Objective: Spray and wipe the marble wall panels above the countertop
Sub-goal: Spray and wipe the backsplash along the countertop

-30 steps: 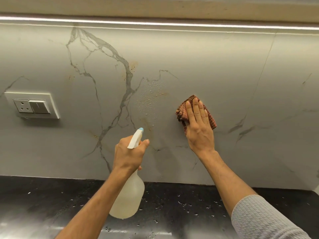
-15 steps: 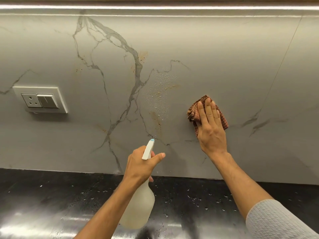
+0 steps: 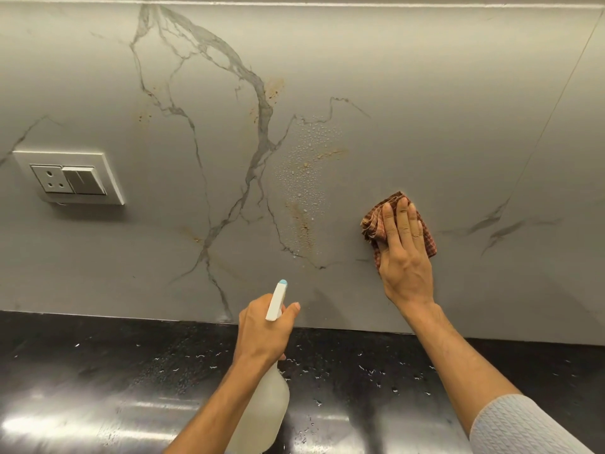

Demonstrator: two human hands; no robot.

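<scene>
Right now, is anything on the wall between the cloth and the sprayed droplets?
Nothing visible. The checked cloth under the right hand sits right of the droplet patch, with only bare marble wall panel between.

Matt veined marble wall [image 3: 425, 93], glossy black countertop [image 3: 98, 371], woven checked cloth [image 3: 376, 224], translucent plastic bottle [image 3: 265, 407]

Kitchen nook under a strip light

A light strip [image 3: 360, 4] runs along twelve o'clock; a white socket-and-switch plate [image 3: 70, 176] sits at nine o'clock; a glossy black countertop [image 3: 98, 388] with scattered droplets spans five to seven o'clock, catching glare.
</scene>
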